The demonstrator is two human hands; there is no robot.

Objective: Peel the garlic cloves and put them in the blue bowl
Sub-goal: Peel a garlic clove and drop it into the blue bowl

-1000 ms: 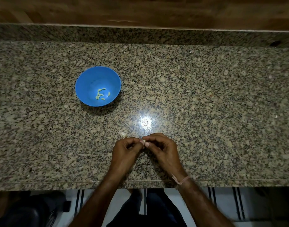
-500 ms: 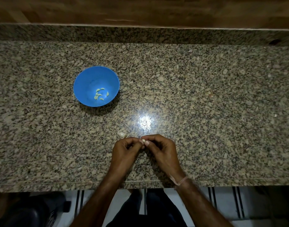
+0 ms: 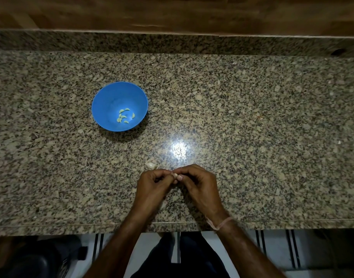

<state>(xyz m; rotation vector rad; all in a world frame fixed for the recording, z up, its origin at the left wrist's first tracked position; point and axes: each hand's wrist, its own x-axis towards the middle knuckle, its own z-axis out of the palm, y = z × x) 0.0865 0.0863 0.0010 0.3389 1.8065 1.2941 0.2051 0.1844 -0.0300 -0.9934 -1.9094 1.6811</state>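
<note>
Where the two hands meet, near the front edge of the granite bench (image 3: 252,137), one garlic clove (image 3: 174,175) is held between them.

- Left hand (image 3: 154,185): fingers (image 3: 162,173) curled inward, tips pinching the clove from the left.
- Right hand (image 3: 198,187): fingers curled, thumb and forefinger tips pinching the same clove from the right. A pale thread band (image 3: 220,222) circles the wrist.
- Garlic clove: small, pale, mostly hidden by the fingertips; whether any skin is on it cannot be told.
- Garlic piece (image 3: 150,165): whitish, lying on the bench just beyond the left hand, apart from it.
- Blue bowl (image 3: 110,101): upright on the bench, further back and to the left, well apart from the hands.
- Peeled cloves (image 3: 124,116): several small pale crescents, clustered at the bowl's bottom.
- Light glare (image 3: 179,149): bright spot on the bench between bowl and hands.
- Wooden panel (image 3: 172,13): runs behind the bench's raised back edge.
</note>
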